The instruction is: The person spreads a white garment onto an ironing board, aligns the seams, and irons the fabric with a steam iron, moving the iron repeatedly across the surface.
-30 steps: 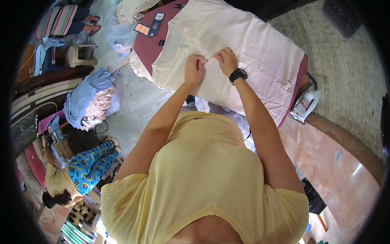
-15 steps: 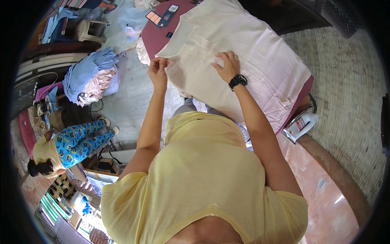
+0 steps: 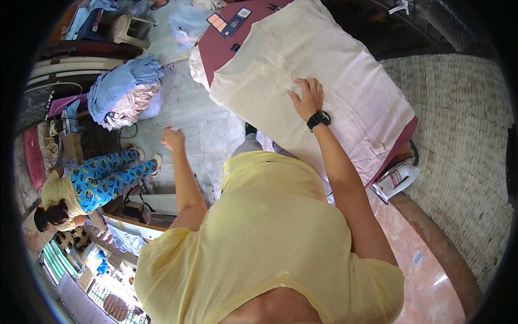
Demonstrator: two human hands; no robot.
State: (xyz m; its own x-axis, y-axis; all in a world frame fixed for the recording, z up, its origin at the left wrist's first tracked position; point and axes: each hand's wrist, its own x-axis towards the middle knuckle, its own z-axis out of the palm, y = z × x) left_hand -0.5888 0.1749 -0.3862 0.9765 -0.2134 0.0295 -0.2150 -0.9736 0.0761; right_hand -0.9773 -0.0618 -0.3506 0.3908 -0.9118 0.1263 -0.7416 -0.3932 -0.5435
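A cream garment [image 3: 345, 86] lies spread over a maroon-covered ironing table [image 3: 208, 49] in front of me. My right hand [image 3: 309, 97], with a black watch on its wrist, rests on the cloth near its middle; thumb and fingers are apart. Out to the left, away from the table, my left hand [image 3: 172, 139] hangs above the floor with its fingers curled together. Whatever may be in those fingers is too small to make out. A white-and-grey iron [image 3: 396, 181] stands at the table's right near corner.
On the table's far left lie a dark card with pale labels [image 3: 229, 22] and a small black item [image 3: 236, 47]. A heap of blue and pink clothes [image 3: 121, 89] stands to the left. Beyond are a stool [image 3: 132, 31] and a person in patterned blue trousers [image 3: 102, 181].
My left hand has moved from the garment's left edge, leftward and nearer to me, over the floor. The right hand stays on the cloth, slightly lower in view.
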